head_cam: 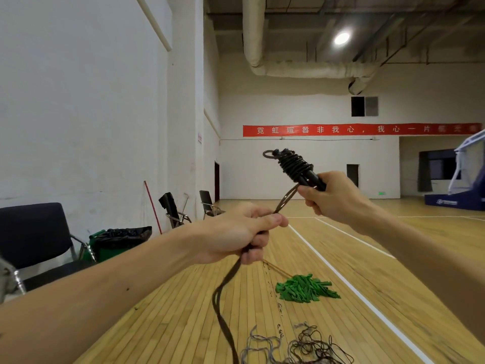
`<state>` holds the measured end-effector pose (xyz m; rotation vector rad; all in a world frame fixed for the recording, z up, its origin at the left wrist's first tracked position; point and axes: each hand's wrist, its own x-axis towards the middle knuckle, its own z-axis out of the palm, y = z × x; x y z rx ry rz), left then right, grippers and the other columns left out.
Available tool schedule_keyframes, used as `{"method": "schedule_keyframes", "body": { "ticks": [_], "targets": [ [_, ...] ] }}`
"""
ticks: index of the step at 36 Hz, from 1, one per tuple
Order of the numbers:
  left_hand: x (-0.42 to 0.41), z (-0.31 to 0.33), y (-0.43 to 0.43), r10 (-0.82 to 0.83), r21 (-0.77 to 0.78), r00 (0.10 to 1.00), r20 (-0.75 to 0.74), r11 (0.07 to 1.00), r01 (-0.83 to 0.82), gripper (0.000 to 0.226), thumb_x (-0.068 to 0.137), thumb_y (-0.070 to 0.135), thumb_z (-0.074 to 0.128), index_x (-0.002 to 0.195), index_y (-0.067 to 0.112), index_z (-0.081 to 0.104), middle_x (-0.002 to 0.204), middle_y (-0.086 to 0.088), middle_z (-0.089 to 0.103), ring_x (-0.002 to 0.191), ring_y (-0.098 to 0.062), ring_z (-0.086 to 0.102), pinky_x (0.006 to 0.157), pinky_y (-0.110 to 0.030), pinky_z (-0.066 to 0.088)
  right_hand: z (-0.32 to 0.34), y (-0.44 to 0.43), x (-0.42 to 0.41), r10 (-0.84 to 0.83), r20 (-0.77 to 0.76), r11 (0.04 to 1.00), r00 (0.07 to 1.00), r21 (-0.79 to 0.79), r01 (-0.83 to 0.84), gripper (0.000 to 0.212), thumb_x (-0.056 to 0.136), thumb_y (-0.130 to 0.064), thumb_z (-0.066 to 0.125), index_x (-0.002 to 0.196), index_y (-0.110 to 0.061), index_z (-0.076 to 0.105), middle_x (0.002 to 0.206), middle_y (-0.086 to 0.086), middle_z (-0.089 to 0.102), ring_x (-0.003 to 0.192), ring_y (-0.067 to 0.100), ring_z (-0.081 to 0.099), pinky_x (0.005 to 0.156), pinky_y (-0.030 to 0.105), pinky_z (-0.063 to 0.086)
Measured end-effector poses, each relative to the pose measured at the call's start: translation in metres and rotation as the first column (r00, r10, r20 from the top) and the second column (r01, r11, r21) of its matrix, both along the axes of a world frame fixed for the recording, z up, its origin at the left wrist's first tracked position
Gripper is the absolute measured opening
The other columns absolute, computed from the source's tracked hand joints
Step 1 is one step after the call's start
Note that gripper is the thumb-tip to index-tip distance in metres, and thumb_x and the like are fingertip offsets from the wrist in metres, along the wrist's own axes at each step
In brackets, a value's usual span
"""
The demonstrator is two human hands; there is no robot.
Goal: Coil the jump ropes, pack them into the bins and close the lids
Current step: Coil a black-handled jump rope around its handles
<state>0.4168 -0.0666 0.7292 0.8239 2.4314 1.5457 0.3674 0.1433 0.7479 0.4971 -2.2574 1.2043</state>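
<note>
My right hand (333,198) grips the black handles of a jump rope (294,165), raised in front of me, with several turns of dark cord wound around them. The loose doubled cord (225,290) runs from the handles down through my left hand (244,232), which grips it, and hangs toward the floor. A tangle of other ropes (304,348) lies on the wooden floor near the bottom edge. No bin for the ropes shows in this view.
A green mop head (305,288) with its stick lies on the floor ahead. Black chairs (34,237) and a green bin with a black bag (118,240) stand along the left wall. A basketball stand base (456,200) sits far right.
</note>
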Motion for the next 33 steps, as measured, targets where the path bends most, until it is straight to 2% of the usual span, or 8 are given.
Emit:
{"method": "schedule_keyframes", "body": {
  "ticks": [3, 5, 6, 7, 8, 14, 26, 33],
  "targets": [
    [0.001, 0.001, -0.002, 0.027, -0.157, 0.993, -0.112, 0.987, -0.044, 0.028, 0.108, 0.030, 0.041, 0.123, 0.016, 0.060, 0.061, 0.005, 0.032, 0.047, -0.010, 0.031, 0.043, -0.021, 0.029, -0.002, 0.012, -0.001, -0.006, 0.094, 0.991, 0.996, 0.131, -0.007, 0.014, 0.098, -0.021, 0.064, 0.093, -0.008, 0.066, 0.068, 0.002, 0.066, 0.052, 0.007, 0.055, 0.055, 0.024, 0.045],
    [0.001, 0.005, -0.001, 0.051, -0.317, 0.959, -0.279, 0.938, -0.142, 0.029, 0.107, 0.034, 0.041, 0.119, 0.019, 0.064, 0.054, 0.007, 0.042, 0.047, -0.014, 0.038, 0.052, -0.021, 0.037, -0.004, 0.015, -0.001, -0.027, 0.129, 0.976, 0.991, 0.219, -0.002, 0.018, 0.098, -0.020, 0.064, 0.087, -0.007, 0.065, 0.064, 0.000, 0.066, 0.047, 0.006, 0.054, 0.050, 0.022, 0.043],
    [0.002, 0.008, 0.000, 0.046, -0.385, 0.929, -0.368, 0.902, -0.197, 0.031, 0.107, 0.036, 0.041, 0.117, 0.021, 0.066, 0.063, 0.024, 0.030, 0.052, -0.017, 0.045, 0.062, -0.021, 0.041, -0.003, 0.015, -0.001, -0.043, 0.152, 0.964, 0.987, 0.266, 0.001, 0.019, 0.099, -0.020, 0.064, 0.085, -0.007, 0.064, 0.061, -0.001, 0.066, 0.045, 0.006, 0.053, 0.048, 0.021, 0.042],
    [0.003, 0.011, 0.000, 0.033, -0.439, 0.892, -0.450, 0.862, -0.253, 0.032, 0.106, 0.039, 0.041, 0.115, 0.023, 0.068, 0.095, 0.007, 0.062, 0.061, -0.017, 0.052, 0.071, -0.021, 0.043, -0.002, 0.014, 0.000, -0.063, 0.182, 0.947, 0.981, 0.320, 0.002, 0.019, 0.099, -0.020, 0.064, 0.085, -0.006, 0.064, 0.058, -0.003, 0.066, 0.043, 0.006, 0.052, 0.047, 0.020, 0.042],
    [0.005, 0.015, 0.000, 0.009, -0.477, 0.854, -0.520, 0.826, -0.300, 0.032, 0.105, 0.042, 0.042, 0.111, 0.026, 0.069, 0.070, 0.016, 0.066, 0.067, -0.011, 0.056, 0.077, -0.023, 0.044, -0.001, 0.013, 0.002, -0.084, 0.212, 0.926, 0.974, 0.378, -0.003, 0.019, 0.099, -0.019, 0.064, 0.085, -0.007, 0.064, 0.057, -0.003, 0.066, 0.042, 0.006, 0.052, 0.045, 0.018, 0.042],
    [0.005, 0.045, -0.006, -0.140, -0.566, 0.706, -0.695, 0.711, -0.416, 0.025, 0.099, 0.044, 0.056, 0.097, 0.026, 0.073, 0.068, 0.004, 0.064, 0.051, -0.005, 0.047, 0.053, -0.029, 0.039, -0.002, 0.002, 0.015, -0.104, 0.369, 0.793, 0.924, 0.592, -0.147, 0.016, 0.099, -0.019, 0.063, 0.086, -0.010, 0.064, 0.059, -0.004, 0.066, 0.045, 0.009, 0.052, 0.049, 0.019, 0.044],
    [0.004, 0.082, -0.014, -0.235, -0.539, 0.692, -0.682, 0.802, -0.258, 0.016, 0.097, 0.028, 0.061, 0.082, 0.025, 0.069, 0.052, 0.029, 0.054, 0.052, 0.007, 0.050, 0.055, -0.007, 0.036, 0.001, -0.019, 0.053, 0.166, 0.481, 0.650, 0.861, 0.603, -0.462, 0.029, 0.099, -0.027, 0.062, 0.074, -0.012, 0.061, 0.059, -0.005, 0.059, 0.052, 0.010, 0.051, 0.061, 0.021, 0.046],
    [-0.014, 0.064, -0.021, -0.202, -0.470, 0.821, -0.534, 0.878, -0.090, 0.036, 0.097, 0.038, 0.057, 0.064, 0.031, 0.070, 0.056, 0.004, 0.040, 0.052, -0.014, 0.031, 0.051, -0.027, 0.028, 0.002, -0.019, 0.060, 0.304, 0.538, 0.607, 0.786, 0.526, -0.595, 0.027, 0.099, -0.021, 0.062, 0.073, -0.012, 0.060, 0.064, -0.002, 0.060, 0.058, 0.012, 0.055, 0.060, 0.024, 0.048]
  ]
}}
